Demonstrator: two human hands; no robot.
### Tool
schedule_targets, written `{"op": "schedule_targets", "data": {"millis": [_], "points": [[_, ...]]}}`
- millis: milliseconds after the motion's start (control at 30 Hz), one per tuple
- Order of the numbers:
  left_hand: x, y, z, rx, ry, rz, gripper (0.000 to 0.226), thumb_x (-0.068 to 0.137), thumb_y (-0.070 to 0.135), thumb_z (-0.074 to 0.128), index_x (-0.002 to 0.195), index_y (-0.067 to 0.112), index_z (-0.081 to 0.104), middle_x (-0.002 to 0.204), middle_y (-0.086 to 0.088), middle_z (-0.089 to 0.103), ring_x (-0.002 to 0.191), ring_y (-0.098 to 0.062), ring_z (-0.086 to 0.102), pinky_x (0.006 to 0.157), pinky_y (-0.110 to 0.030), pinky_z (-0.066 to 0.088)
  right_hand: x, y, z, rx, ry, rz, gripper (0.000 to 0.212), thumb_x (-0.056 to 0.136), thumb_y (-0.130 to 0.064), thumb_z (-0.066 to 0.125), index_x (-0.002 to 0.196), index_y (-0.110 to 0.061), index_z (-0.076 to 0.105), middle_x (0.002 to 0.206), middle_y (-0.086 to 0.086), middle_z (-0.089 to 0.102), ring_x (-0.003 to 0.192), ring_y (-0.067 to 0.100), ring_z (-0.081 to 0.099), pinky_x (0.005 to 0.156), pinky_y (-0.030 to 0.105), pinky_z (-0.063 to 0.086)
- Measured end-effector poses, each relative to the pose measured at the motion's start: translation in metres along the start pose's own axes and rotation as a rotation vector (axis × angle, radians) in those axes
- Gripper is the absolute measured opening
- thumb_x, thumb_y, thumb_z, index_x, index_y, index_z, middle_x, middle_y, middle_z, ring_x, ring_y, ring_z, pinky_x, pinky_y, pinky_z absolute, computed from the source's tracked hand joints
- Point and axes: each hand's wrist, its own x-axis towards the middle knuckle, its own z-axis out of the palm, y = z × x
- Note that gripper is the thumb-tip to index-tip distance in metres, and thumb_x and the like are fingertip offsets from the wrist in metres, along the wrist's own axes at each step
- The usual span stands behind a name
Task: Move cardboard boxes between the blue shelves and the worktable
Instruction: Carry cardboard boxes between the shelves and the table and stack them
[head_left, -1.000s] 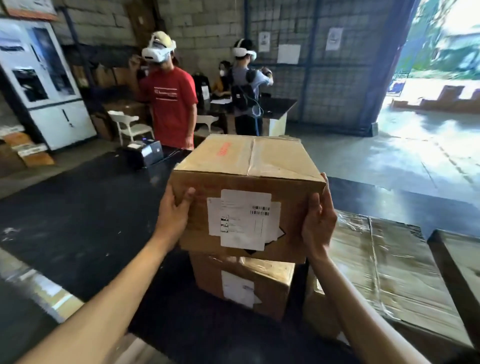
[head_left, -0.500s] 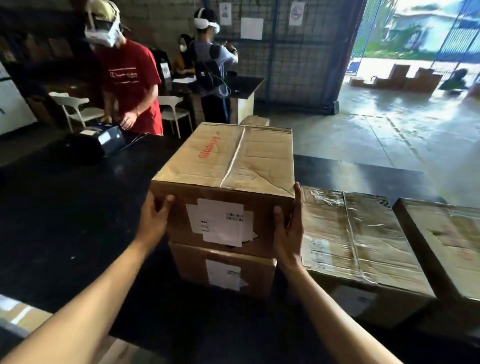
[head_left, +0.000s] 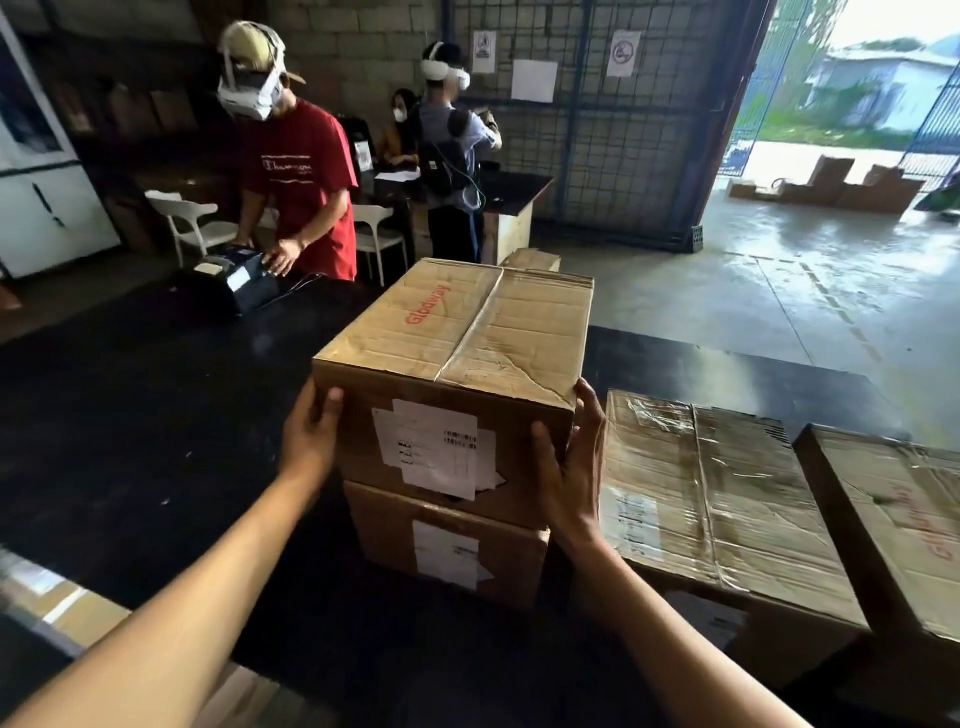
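A taped cardboard box (head_left: 457, 332) with red lettering and a white label sits on top of a second labelled cardboard box (head_left: 441, 545) on the black worktable (head_left: 130, 415). My left hand (head_left: 311, 441) grips the top box's left side and my right hand (head_left: 566, 467) grips its right side. The top box rests level on the lower one. No blue shelves are in view.
Two flatter taped boxes (head_left: 711, 493) (head_left: 893, 519) lie right of the stack. A person in a red shirt (head_left: 301, 187) handles a black device (head_left: 239, 280) at the table's far edge. Two more people stand at a desk (head_left: 514, 192) behind. Wet concrete floor (head_left: 779, 286) stretches right toward an open doorway.
The box in my hands has come down from above the lower box onto it. The view has tilted down and shifted right.
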Motion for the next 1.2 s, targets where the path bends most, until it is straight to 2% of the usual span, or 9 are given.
{"op": "schedule_targets", "data": {"millis": [100,200,367,467,600,667,800,967,1200], "points": [[-0.010,0.005,-0.006,0.060,0.048,0.012,0.051,0.101,0.045,0.034,0.150,0.032,0.033,0.152,-0.001,0.040,0.133,-0.010,0.039,0.103,-0.026,0.034,0.012,-0.014,-0.004,-0.135,-0.026,-0.101,0.059,0.093,-0.064,0.044,0.143,-0.031,0.039,0.152,0.008,0.036,0.143,0.024,0.030,0.114,0.054,0.031],[-0.019,0.017,-0.018,0.126,0.128,0.028,0.054,0.103,0.041,0.032,0.153,0.022,0.029,0.156,-0.004,0.033,0.142,-0.016,0.032,0.108,-0.024,0.027,0.027,-0.043,0.005,-0.316,-0.029,-0.311,0.051,0.094,-0.064,0.041,0.129,-0.030,0.058,0.145,0.007,0.046,0.141,0.027,0.034,0.114,0.053,0.026],[-0.050,0.054,-0.051,0.189,0.260,0.099,0.050,0.102,0.036,0.041,0.149,0.018,0.037,0.148,0.001,0.042,0.132,-0.007,0.041,0.103,-0.012,0.031,0.037,-0.101,0.041,-0.255,-0.252,-0.387,0.046,0.095,-0.059,0.040,0.115,-0.029,0.068,0.132,0.003,0.058,0.131,0.024,0.043,0.113,0.054,0.023],[-0.083,0.071,-0.083,0.260,0.403,0.106,0.046,0.102,0.030,0.044,0.146,0.016,0.041,0.138,0.005,0.047,0.124,-0.006,0.045,0.086,0.003,0.032,0.024,-0.136,0.068,-0.123,-0.500,-0.384,0.061,0.092,-0.068,0.026,0.125,-0.031,0.061,0.132,-0.001,0.055,0.129,0.018,0.044,0.115,0.044,0.021],[-0.143,0.093,-0.137,0.389,0.559,0.104,0.062,0.093,0.054,0.042,0.146,0.022,0.042,0.135,0.012,0.045,0.127,-0.006,0.044,0.099,-0.015,0.030,-0.012,-0.184,0.107,0.046,-0.762,-0.472,0.058,0.094,-0.064,0.027,0.131,-0.030,0.056,0.131,-0.005,0.056,0.125,0.017,0.049,0.111,0.040,0.024],[-0.208,0.107,-0.182,0.446,0.749,0.075,0.062,0.094,0.059,0.043,0.145,0.024,0.043,0.137,0.013,0.045,0.126,-0.004,0.042,0.102,-0.020,0.030,-0.058,-0.233,0.120,0.187,-0.949,-0.549,0.057,0.095,-0.063,0.028,0.132,-0.028,0.055,0.132,-0.004,0.057,0.125,0.018,0.050,0.111,0.042,0.026],[-0.275,0.131,-0.214,0.496,0.924,0.035,0.042,0.101,0.031,0.044,0.141,0.018,0.048,0.134,0.008,0.049,0.127,-0.008,0.045,0.090,0.001,0.030,-0.103,-0.274,0.140,0.357,-1.118,-0.585,0.056,0.099,-0.060,0.030,0.136,-0.024,0.052,0.137,-0.001,0.056,0.130,0.020,0.049,0.112,0.043,0.026],[-0.427,0.195,-0.272,0.630,1.261,0.022,0.037,0.103,0.019,0.043,0.138,0.006,0.049,0.132,0.003,0.050,0.128,-0.011,0.046,0.099,-0.009,0.028,-0.219,-0.378,0.128,0.579,-1.333,-0.714,0.055,0.098,-0.061,0.034,0.137,-0.025,0.050,0.136,0.001,0.056,0.129,0.024,0.048,0.108,0.042,0.028],[-0.611,0.263,-0.293,0.735,1.592,0.006,0.038,0.101,0.021,0.048,0.137,0.012,0.050,0.125,-0.001,0.054,0.117,-0.010,0.050,0.100,-0.018,0.035,-0.361,-0.477,0.066,0.861,-1.639,-0.709,0.058,0.097,-0.060,0.041,0.141,-0.022,0.047,0.143,0.001,0.052,0.134,0.024,0.045,0.113,0.047,0.031]]}}
